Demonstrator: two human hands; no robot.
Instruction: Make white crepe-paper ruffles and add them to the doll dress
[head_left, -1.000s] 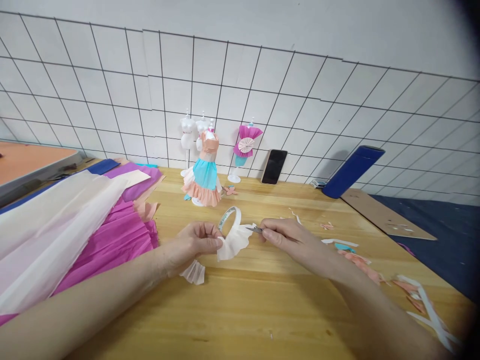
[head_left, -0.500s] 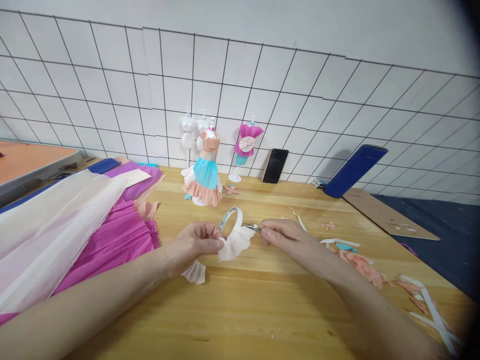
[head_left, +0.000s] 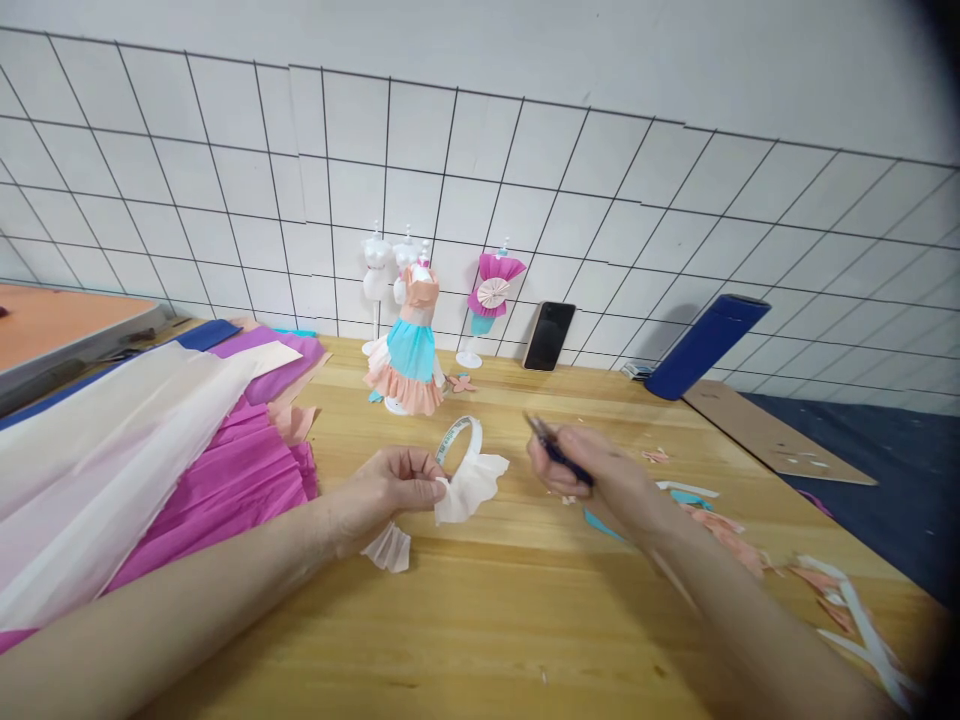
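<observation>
Between thumb and fingers, my left hand (head_left: 401, 482) pinches a ruffled white paper strip (head_left: 474, 484). A loop of white tape (head_left: 477, 436) with print on its inner side rises from the strip. Another pleated white piece (head_left: 388, 549) hangs below that hand. To the right, my right hand (head_left: 589, 465) is closed around a small dark-handled tool (head_left: 559, 452), its metal tip pointing up and left, apart from the strip. Motion blurs the tool, so its exact kind is unclear.
Dress forms stand at the back, one in a peach and blue dress (head_left: 411, 350), another in a magenta top (head_left: 496, 283). A phone (head_left: 550, 336) and blue roll (head_left: 707, 347) lean on the wall. Magenta paper (head_left: 225, 480) lies left, paper scraps (head_left: 724, 535) right.
My right hand has moved right, away from the white strip, and the tool's tip now points up. A blue scrap shows beneath that hand. My left hand has hardly moved.
</observation>
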